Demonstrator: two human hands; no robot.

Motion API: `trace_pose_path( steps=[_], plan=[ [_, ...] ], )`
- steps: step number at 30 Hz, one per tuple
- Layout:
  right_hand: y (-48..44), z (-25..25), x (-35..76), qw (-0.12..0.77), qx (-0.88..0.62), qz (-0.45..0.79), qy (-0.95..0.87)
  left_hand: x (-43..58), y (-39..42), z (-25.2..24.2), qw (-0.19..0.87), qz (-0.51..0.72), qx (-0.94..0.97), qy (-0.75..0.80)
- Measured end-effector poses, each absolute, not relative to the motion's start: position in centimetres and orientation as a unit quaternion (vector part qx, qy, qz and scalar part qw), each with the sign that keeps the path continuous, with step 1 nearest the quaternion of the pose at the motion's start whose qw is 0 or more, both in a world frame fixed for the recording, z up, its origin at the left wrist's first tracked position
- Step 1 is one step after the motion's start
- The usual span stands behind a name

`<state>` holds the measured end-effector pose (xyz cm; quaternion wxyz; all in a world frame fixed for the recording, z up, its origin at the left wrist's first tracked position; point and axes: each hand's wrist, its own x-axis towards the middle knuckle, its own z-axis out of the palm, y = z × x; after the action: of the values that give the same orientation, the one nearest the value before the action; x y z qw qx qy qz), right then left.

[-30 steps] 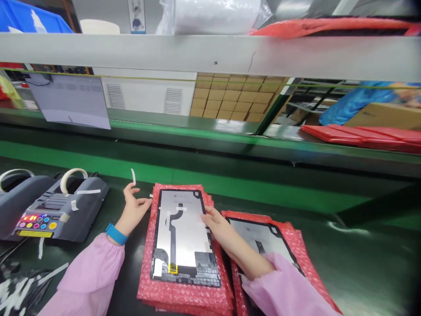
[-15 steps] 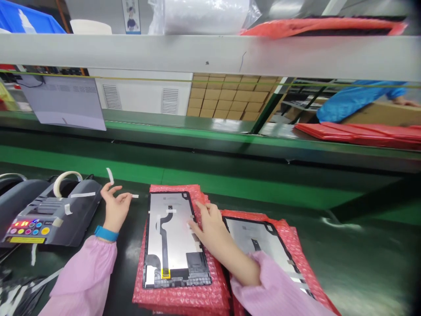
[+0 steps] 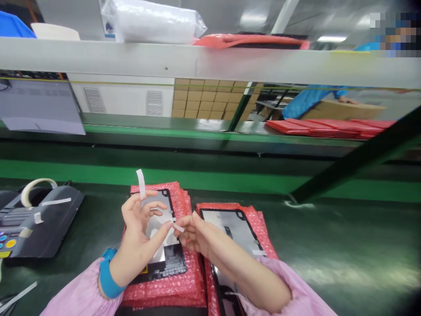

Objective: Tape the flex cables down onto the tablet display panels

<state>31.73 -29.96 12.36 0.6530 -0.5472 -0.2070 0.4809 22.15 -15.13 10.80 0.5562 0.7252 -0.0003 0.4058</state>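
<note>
Two flat screen panels lie back side up on stacks of red bubble wrap [image 3: 171, 289]: the left panel [image 3: 162, 259] under my hands, the right panel [image 3: 237, 232] beside it. My left hand [image 3: 141, 228] is raised over the left panel with fingers spread; one white tape strip [image 3: 141, 184] sticks up from a fingertip, another [image 3: 177, 227] hangs from its thumb tip. My right hand [image 3: 190, 232] pinches that second strip, fingers closed on it.
A grey tape dispenser [image 3: 36, 224] with tape roll and cut strips sits at the left. Beyond runs a green conveyor [image 3: 210, 175] and a grey shelf rail [image 3: 210, 61]. A dark diagonal bar [image 3: 355, 153] crosses at right. Red sheets and a person in blue are far back right.
My left hand moved right from near the dispenser to above the left panel. My right hand lifted off the panel and took hold of a tape strip at my left thumb. The view shifted right.
</note>
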Motion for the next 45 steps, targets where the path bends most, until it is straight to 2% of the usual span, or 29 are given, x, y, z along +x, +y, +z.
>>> trace_pose_path(
  steps=[3,7,10,12,14,16,19,22,25,32,40,45],
  plan=[
    [-31.8,12.7,31.1,0.667,-0.469,0.569,-0.104,22.3,-16.3,11.1,0.441,0.434,0.784,-0.055],
    [-34.3,12.8,31.4,0.678,-0.467,0.56,-0.095,22.8,-17.7,11.6,0.381,0.434,0.803,-0.145],
    [-36.8,13.3,33.7,0.661,-0.55,0.489,-0.147,23.7,-19.0,11.9,0.367,0.422,0.81,-0.178],
    [-38.8,13.4,36.3,0.632,-0.648,0.374,-0.203,24.4,-19.7,12.0,0.371,0.405,0.817,-0.175],
    [-40.6,13.0,38.9,0.565,-0.746,0.247,-0.25,25.2,-20.4,11.9,0.373,0.386,0.828,-0.159],
    [-41.8,11.9,41.0,0.462,-0.823,0.171,-0.284,26.0,-21.1,11.3,0.377,0.358,0.841,-0.148],
    [-42.1,9.6,42.2,0.314,-0.88,0.16,-0.317,27.4,-22.0,9.9,0.44,0.264,0.848,-0.133],
    [-41.3,7.9,41.8,0.243,-0.9,0.175,-0.316,28.8,-22.7,8.5,0.517,0.17,0.834,-0.088],
    [-40.7,7.4,41.6,0.227,-0.902,0.176,-0.323,29.8,-23.3,7.7,0.541,0.126,0.829,-0.061],
    [-40.2,6.8,41.9,0.206,-0.907,0.16,-0.33,30.7,-24.1,6.9,0.522,0.048,0.849,-0.064],
    [-39.9,7.6,41.3,0.177,-0.917,0.164,-0.317,31.4,-24.4,5.6,0.441,0.09,0.881,-0.145],
    [-39.8,7.3,41.3,0.149,-0.935,0.139,-0.29,31.5,-24.2,5.3,0.415,0.076,0.893,-0.156]
  ],
)
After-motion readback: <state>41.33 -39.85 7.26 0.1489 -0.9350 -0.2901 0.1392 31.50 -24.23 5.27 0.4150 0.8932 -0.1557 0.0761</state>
